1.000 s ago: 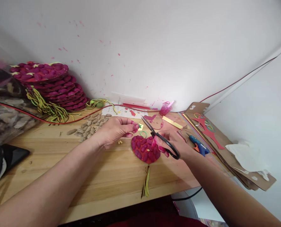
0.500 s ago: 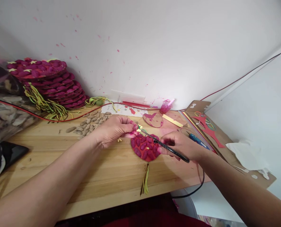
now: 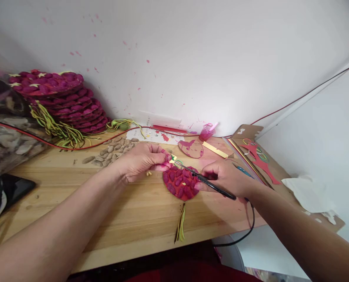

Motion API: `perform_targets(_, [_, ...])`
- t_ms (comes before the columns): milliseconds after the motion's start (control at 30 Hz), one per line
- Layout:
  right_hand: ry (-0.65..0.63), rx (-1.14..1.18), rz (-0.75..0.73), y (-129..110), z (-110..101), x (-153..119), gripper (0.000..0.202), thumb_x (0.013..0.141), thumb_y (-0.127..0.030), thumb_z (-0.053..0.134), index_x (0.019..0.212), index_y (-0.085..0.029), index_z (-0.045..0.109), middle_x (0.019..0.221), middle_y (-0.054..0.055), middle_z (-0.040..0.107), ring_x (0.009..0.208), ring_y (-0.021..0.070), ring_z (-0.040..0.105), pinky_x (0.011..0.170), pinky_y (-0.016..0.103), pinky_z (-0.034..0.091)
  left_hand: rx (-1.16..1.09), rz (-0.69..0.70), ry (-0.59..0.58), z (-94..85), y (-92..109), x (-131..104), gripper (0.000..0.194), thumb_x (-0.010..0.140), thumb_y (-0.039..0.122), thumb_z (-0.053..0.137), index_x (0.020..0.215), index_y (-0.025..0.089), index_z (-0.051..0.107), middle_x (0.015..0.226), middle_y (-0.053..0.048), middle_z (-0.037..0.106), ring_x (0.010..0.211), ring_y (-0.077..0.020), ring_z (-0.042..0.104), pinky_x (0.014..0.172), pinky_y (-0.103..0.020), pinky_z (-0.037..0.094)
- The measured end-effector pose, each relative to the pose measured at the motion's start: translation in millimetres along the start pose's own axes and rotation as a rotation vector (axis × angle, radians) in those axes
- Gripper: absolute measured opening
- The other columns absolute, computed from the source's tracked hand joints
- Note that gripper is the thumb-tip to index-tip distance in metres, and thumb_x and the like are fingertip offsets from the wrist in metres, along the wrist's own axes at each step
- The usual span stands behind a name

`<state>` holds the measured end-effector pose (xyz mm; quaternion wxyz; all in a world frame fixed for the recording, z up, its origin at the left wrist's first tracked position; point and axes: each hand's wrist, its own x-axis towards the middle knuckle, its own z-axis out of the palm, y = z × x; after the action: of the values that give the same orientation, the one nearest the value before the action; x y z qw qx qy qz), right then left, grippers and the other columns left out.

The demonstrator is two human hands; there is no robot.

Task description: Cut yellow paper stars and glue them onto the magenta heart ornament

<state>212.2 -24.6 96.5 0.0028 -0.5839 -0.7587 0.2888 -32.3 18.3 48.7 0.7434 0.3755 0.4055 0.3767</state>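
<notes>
My left hand (image 3: pixel 150 157) pinches a small piece of yellow paper (image 3: pixel 172 158) with a green star shape on it. My right hand (image 3: pixel 218 177) grips black-handled scissors (image 3: pixel 212 184), whose blade tips meet the paper's edge. Beneath the blades lies a heart-like red piece covered in magenta peanut shells (image 3: pixel 176 186), with a yellow-green and dark tassel (image 3: pixel 181 224) hanging from its lower end. A tiny yellow scrap sits on the shells. More yellow scraps (image 3: pixel 149 173) rest on the wood below my left hand.
Loose peanuts (image 3: pixel 112 152), a painted cardboard heart (image 3: pixel 191 149), a pink cup (image 3: pixel 206 132) and a yellow strip (image 3: pixel 215 149) lie behind my hands. At left rises a stack of magenta pieces (image 3: pixel 62 102). A blue tool (image 3: pixel 244 170) and cardboard (image 3: pixel 280 184) are at right.
Both hands stay nearly in place. The scissors and right hand have shifted very slightly, and the paper piece has turned a little at the blades.
</notes>
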Motion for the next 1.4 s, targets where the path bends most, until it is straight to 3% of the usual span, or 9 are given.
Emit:
perform_targets(267, [0.021,-0.039,-0.024,-1.9,1.8,-0.3,0.050,0.072,-0.060,0.069,0.055,-0.019,0.045,0.056,-0.006,0.033,0.054,0.0095,0.031,0.049,0.024,0.023,0.001,-0.001,0.004,0.1,-0.7,-1.1,0.015,0.070,-0.001,0.074,0.061,0.009,0.066,0.059,-0.002,0.067,0.050,-0.0074,0.062,0.052,-0.015,0.056])
perform_targets(600, [0.041,-0.067,-0.034,-4.8,3.0,-0.4,0.048,0.073,-0.060,0.067,0.057,-0.018,0.051,0.056,-0.005,0.038,0.054,0.0100,0.034,0.049,0.024,0.023,0.005,0.003,-0.001,-0.4,-1.5,0.7,0.017,0.075,-0.001,0.068,0.062,0.008,0.068,0.058,-0.002,0.067,0.050,-0.0073,0.063,0.053,-0.015,0.057])
perform_targets(1400, [0.036,-0.080,-0.073,-3.6,1.1,-2.4,0.049,0.074,-0.061,0.066,0.057,-0.018,0.049,0.055,-0.005,0.038,0.053,0.0095,0.035,0.049,0.023,0.025,0.057,0.027,-0.056,-5.9,-4.2,3.0,0.014,0.065,0.006,0.081,0.063,0.010,0.067,0.060,-0.002,0.067,0.053,-0.0072,0.061,0.054,-0.016,0.053])
